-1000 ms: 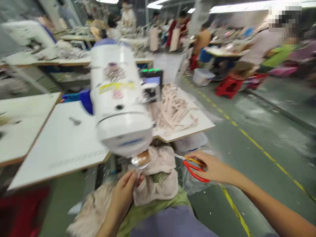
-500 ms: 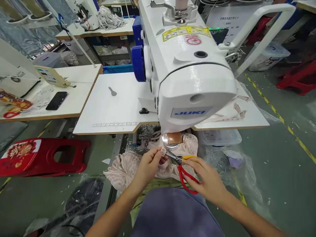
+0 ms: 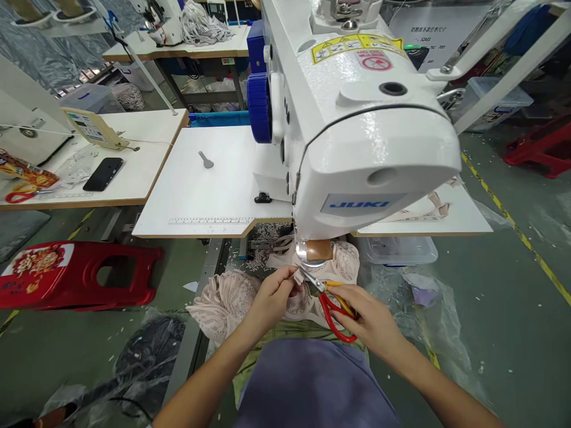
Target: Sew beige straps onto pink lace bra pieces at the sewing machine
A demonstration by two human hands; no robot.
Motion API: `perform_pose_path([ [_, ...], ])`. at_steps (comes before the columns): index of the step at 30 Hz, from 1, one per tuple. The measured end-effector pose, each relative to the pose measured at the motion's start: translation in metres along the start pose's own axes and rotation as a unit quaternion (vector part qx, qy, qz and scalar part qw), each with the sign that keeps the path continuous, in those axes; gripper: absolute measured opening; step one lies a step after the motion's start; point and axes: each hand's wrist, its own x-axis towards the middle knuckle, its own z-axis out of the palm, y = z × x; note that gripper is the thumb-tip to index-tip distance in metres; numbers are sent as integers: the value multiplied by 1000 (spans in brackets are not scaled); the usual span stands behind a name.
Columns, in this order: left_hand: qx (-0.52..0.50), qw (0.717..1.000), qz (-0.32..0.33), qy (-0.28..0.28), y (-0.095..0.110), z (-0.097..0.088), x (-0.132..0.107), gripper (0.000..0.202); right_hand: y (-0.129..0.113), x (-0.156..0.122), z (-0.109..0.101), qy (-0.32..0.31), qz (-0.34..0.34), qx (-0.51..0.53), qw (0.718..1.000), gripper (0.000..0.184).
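Between thumb and fingertips, my left hand (image 3: 276, 292) pinches a small end of pale pink fabric strap. My right hand (image 3: 368, 315) grips a pair of scissors (image 3: 329, 303) with red and yellow handles, its blades pointing at the pinched strap end. Under both hands lie pale pink lace bras (image 3: 307, 302) across the lap and beneath the machine head. More bras are bunched in a pile (image 3: 225, 300) left of my left hand. Just above the hands stands a white sewing machine (image 3: 375, 160), its head partly covering the bras behind.
The white machine table (image 3: 209, 184) carries a small grey tool (image 3: 206, 159) and a printed ruler. On the left table lie a phone (image 3: 103, 174) and other scissors (image 3: 22, 193). A red stool (image 3: 80, 274) stands at left; a clear plastic bin (image 3: 398, 249) sits below the table at right.
The view has shifted slightly, so the machine looks larger and further right. The scissors' handles have turned a little, with the blades staying at the strap end in my left hand.
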Motion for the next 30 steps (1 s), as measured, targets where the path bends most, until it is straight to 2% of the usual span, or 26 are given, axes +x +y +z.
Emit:
perform_pose_path([
  [4,0,1000,9,11,-2,-8,0,31,2,-13,-2,32,39,37,998,34],
  [8,18,1000,8,-12,-2,-14,0,35,0,-18,4,46,26,58,997,46],
  [12,49,998,-2,-27,4,-14,-1,31,-4,-10,11,34,16,53,998,47],
  [17,80,996,-11,-30,11,-13,-1,28,-4,2,14,21,36,61,997,39],
  [24,87,996,-16,-13,7,-14,4,29,0,3,7,-13,63,85,994,32],
  [28,52,999,-9,1,3,-14,6,28,5,-8,-1,-7,79,71,994,31],
  [30,49,999,8,20,1,-16,7,26,14,-15,-10,-24,89,56,994,31],
])
